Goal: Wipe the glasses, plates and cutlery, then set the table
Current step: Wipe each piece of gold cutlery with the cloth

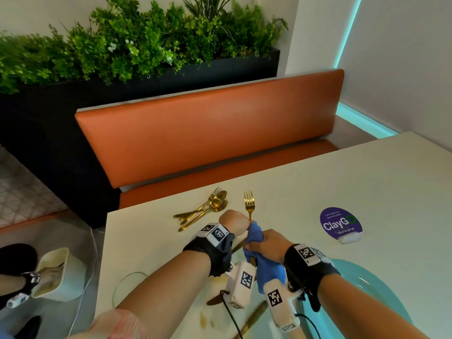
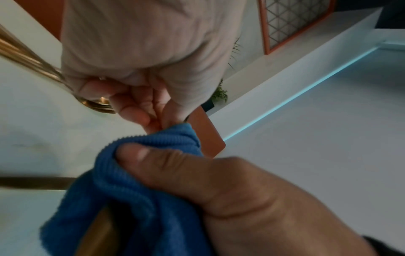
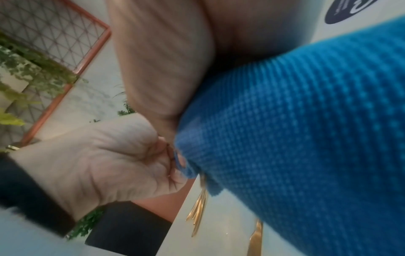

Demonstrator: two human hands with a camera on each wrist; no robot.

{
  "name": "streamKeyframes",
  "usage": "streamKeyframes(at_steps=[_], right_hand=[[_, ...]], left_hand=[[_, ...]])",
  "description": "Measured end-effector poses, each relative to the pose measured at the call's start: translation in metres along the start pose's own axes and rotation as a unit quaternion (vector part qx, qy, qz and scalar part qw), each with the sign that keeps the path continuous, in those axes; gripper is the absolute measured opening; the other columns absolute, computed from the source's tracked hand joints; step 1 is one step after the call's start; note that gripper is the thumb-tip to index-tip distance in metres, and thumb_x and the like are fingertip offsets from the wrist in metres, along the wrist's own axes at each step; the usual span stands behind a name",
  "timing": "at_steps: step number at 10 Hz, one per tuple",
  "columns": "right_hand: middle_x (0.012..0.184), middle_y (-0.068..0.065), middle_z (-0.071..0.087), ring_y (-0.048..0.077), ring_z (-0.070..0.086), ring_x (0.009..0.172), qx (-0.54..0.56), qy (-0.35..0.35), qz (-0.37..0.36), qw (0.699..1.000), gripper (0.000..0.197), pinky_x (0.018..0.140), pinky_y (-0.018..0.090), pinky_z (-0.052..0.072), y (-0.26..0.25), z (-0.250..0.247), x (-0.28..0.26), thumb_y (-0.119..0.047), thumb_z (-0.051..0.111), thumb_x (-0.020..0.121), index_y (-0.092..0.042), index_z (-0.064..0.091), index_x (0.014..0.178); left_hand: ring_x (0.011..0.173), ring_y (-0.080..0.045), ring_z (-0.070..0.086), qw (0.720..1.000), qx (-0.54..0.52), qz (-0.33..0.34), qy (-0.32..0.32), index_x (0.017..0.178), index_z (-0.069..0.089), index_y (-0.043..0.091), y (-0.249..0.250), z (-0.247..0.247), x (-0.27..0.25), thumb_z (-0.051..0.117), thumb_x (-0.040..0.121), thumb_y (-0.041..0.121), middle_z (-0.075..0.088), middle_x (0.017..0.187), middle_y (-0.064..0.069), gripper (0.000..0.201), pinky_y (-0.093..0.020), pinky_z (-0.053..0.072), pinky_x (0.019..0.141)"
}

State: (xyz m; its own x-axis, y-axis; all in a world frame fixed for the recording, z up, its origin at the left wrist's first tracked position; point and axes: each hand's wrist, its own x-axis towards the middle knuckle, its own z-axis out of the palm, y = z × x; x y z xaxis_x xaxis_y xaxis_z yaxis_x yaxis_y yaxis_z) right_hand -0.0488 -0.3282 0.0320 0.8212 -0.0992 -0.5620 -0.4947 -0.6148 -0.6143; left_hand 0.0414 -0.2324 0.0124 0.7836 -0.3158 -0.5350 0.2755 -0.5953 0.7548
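Wiping step — left hand (image 1: pixel 233 222) grips gold fork (image 1: pixel 249 203), right hand (image 1: pixel 265 244) clutches blue cloth (image 1: pixel 255 234) round handle; next — likely lay fork on table (image 1: pixel 318 192).

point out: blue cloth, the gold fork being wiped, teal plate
blue cloth (image 1: pixel 254 237): head view, on the bunched fabric between the two hands.
gold fork (image 1: pixel 249 201): head view, on the neck just below the tines.
teal plate (image 1: pixel 381 297): head view, on the bare surface right of the right wrist.
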Motion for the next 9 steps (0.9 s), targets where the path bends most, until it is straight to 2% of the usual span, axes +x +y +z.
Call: streamKeyframes(at_steps=[1,2,3,4,5,6,7,8,9], right_hand=[[0.103,0.014,0.064,0.018,0.052,0.087,-0.056,-0.024,0.006,0.998,0.027,0.08,0.029,0.044,-0.004,-0.002,0.002,-0.033,0.058,0.088,-0.009,0.066,0.098],[0.106,0.012,0.065,0.016,0.051,0.086,-0.104,-0.042,0.01,0.994,0.024,0.076,0.024,0.039,0.0,-0.002,-0.001,-0.036,0.057,0.088,-0.013,0.064,0.092],[0.089,0.001,0.062,0.013,0.055,0.083,-0.092,-0.026,0.014,0.995,0.025,0.075,0.019,0.04,0.009,-0.009,-0.004,-0.036,0.057,0.088,-0.024,0.057,0.066],[0.084,-0.002,0.061,0.012,0.056,0.08,-0.059,0.011,0.027,0.998,0.028,0.075,0.019,0.041,0.02,-0.022,-0.004,-0.037,0.062,0.085,-0.031,0.051,0.059],[0.087,0.0,0.063,0.014,0.057,0.082,-0.046,0.034,0.041,0.997,0.019,0.077,0.021,0.042,0.031,-0.033,-0.004,-0.038,0.063,0.084,-0.025,0.058,0.071],[0.087,0.002,0.062,0.016,0.057,0.082,-0.041,0.053,0.061,0.996,0.018,0.076,0.023,0.042,0.042,-0.04,-0.004,-0.037,0.063,0.084,-0.021,0.059,0.078],[0.084,0.003,0.063,0.016,0.057,0.079,-0.027,0.066,0.075,0.995,0.019,0.067,0.021,0.042,0.049,-0.043,-0.007,-0.036,0.064,0.084,-0.024,0.057,0.07],[0.077,0.002,0.065,0.014,0.059,0.073,0.025,0.074,0.079,0.994,0.022,0.067,0.02,0.045,0.053,-0.045,-0.013,-0.034,0.064,0.085,-0.024,0.059,0.066],[0.068,-0.003,0.062,0.008,0.056,0.064,0.107,0.111,0.084,0.984,0.023,0.057,0.018,0.042,0.055,-0.046,-0.024,-0.034,0.065,0.084,-0.023,0.059,0.065]], left_hand=[[0.105,-0.028,0.061,0.999,0.041,-0.015,0.028,0.12,0.06,-0.003,0.001,-0.016,0.014,0.056,0.09,0.012,0.062,0.125,-0.019,0.034,-0.027,0.048,0.082],[0.103,-0.027,0.059,0.975,0.202,-0.019,0.092,0.115,0.062,0.003,0.001,-0.049,0.038,0.046,0.096,0.03,0.062,0.111,-0.012,0.037,-0.03,0.042,0.08],[0.089,-0.026,0.056,0.938,0.324,-0.022,0.121,0.095,0.061,0.015,-0.013,-0.078,0.066,0.048,0.093,0.035,0.065,0.104,-0.006,0.024,-0.031,0.04,0.078],[0.087,-0.026,0.055,0.898,0.414,-0.051,0.138,0.088,0.059,0.016,-0.034,-0.087,0.084,0.047,0.092,0.033,0.064,0.096,-0.006,0.021,-0.035,0.038,0.088],[0.1,-0.025,0.06,0.87,0.472,-0.046,0.137,0.1,0.064,0.015,-0.051,-0.088,0.096,0.049,0.092,0.029,0.067,0.103,-0.006,0.022,-0.035,0.037,0.092],[0.099,-0.024,0.059,0.848,0.51,-0.025,0.141,0.101,0.063,0.016,-0.059,-0.083,0.101,0.049,0.092,0.027,0.067,0.102,-0.005,0.02,-0.034,0.038,0.089],[0.098,-0.025,0.059,0.835,0.527,-0.005,0.158,0.1,0.061,0.016,-0.06,-0.08,0.101,0.048,0.093,0.033,0.068,0.101,-0.007,0.023,-0.034,0.04,0.086],[0.097,-0.025,0.059,0.835,0.523,0.033,0.168,0.098,0.061,0.014,-0.055,-0.071,0.091,0.048,0.092,0.032,0.068,0.1,-0.007,0.023,-0.035,0.042,0.083],[0.101,-0.023,0.06,0.861,0.497,0.069,0.079,0.105,0.062,0.014,-0.046,-0.05,0.072,0.055,0.089,0.031,0.066,0.107,-0.004,0.025,-0.034,0.045,0.088]])
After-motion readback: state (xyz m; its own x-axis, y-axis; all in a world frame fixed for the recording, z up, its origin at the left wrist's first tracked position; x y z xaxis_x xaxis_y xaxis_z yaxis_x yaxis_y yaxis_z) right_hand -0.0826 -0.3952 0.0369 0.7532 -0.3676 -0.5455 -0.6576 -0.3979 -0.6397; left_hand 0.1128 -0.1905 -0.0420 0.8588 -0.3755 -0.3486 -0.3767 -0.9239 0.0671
